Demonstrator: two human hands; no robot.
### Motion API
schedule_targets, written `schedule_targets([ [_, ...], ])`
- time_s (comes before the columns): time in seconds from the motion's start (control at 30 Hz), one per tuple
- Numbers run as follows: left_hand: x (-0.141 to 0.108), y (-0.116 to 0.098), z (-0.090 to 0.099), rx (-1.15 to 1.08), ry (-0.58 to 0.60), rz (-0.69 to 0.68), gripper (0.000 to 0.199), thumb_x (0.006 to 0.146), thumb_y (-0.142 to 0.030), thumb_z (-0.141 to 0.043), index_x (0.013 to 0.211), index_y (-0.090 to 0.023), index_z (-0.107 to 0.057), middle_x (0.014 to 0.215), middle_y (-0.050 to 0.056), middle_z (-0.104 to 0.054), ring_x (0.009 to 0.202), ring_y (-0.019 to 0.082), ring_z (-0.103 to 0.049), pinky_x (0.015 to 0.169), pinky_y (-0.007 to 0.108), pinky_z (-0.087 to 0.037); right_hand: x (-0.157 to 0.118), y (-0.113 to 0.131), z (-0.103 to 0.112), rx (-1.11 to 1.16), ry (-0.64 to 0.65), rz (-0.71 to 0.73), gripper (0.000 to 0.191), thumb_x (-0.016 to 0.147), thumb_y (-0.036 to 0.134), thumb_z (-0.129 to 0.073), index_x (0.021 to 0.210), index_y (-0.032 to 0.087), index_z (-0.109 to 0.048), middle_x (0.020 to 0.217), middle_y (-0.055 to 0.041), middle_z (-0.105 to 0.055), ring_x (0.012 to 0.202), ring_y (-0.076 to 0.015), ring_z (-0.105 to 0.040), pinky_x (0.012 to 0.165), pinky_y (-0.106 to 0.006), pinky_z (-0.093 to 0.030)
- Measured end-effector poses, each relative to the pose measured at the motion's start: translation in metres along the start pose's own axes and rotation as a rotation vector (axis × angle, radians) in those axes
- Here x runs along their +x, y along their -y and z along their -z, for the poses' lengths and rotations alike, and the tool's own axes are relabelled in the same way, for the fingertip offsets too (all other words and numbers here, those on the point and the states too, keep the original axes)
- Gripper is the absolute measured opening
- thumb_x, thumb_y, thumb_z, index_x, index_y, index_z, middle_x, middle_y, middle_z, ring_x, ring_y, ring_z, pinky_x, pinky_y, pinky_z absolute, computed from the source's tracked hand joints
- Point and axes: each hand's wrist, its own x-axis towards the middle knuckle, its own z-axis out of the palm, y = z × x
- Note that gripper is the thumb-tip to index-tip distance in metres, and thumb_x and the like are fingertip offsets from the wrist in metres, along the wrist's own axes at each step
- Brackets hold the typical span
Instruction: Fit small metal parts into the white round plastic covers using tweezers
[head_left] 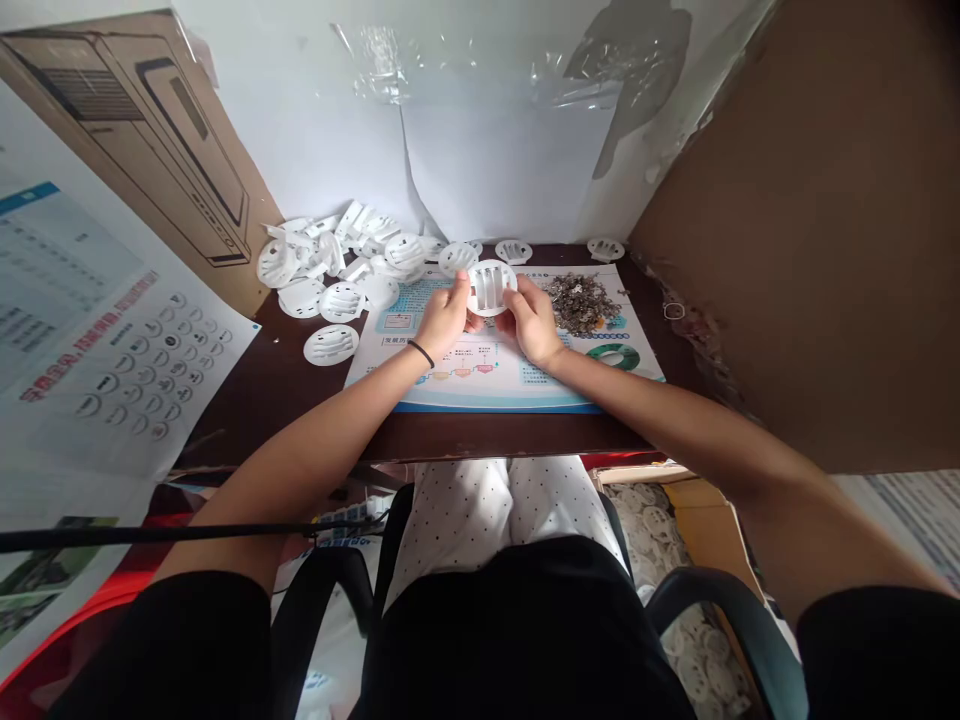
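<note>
- Grasping one white slotted disc at frame centre, left hand and right hand at its edges.
- Heaped left of centre, more discs; which are finished, I can't tell.

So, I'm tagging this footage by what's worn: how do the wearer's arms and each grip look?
The left arm and right arm emerge bare from short black fabric sleeves. A thin black band circles the left wrist; none shows on the right. The left grip and right grip are ungloved; I can't make out any rings.
</note>
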Motion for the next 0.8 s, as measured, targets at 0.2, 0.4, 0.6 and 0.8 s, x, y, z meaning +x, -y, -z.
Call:
schedule_targets([
  [0.2,-0.003,0.0,0.0,0.112,-0.061,-0.062,0.074,0.099,-0.069,-0.035,0.045,-0.021,-0.05,0.042,0.002,-0.054,0.041,0.009,-0.051,0.051,0.022,-0.045,0.004,-0.001,0.002,0.036,-0.046,0.035,0.038,0.097,0.061,-0.04,0.106,0.025,-0.045,0.063,0.0039,-0.052,0.049,-0.0152,-0.051,0.049,-0.031,-0.046],
  [0.4,-0.007,-0.002,0.002,0.134,-0.076,-0.054,0.073,0.103,-0.057,-0.037,0.041,-0.021,-0.049,0.039,0.001,-0.05,0.04,0.009,-0.048,0.051,0.023,-0.043,-0.003,0.011,0.015,-0.221,-0.055,0.226,0.038,0.096,0.054,-0.047,0.117,0.023,-0.051,0.084,-0.004,-0.062,0.066,-0.0179,-0.057,0.062,-0.035,-0.052],
  [0.6,-0.011,-0.006,0.001,0.139,-0.087,-0.012,0.071,0.104,-0.051,-0.04,0.039,-0.021,-0.045,0.036,0.0,-0.046,0.04,0.009,-0.048,0.053,0.023,-0.044,-0.009,0.024,0.022,-0.393,-0.044,0.312,0.046,0.094,0.063,-0.045,0.11,0.022,-0.061,0.074,-0.0028,-0.06,0.066,-0.0189,-0.054,0.068,-0.037,-0.051],
  [0.8,-0.014,-0.011,0.0,0.1,-0.086,0.018,0.069,0.104,-0.046,-0.04,0.04,-0.021,-0.046,0.036,0.0,-0.044,0.038,0.008,-0.045,0.05,0.023,-0.042,-0.009,0.022,0.021,-0.45,-0.046,0.346,0.053,0.097,0.063,-0.038,0.107,0.019,-0.065,0.074,-0.0049,-0.062,0.063,-0.0188,-0.054,0.067,-0.037,-0.049],
])
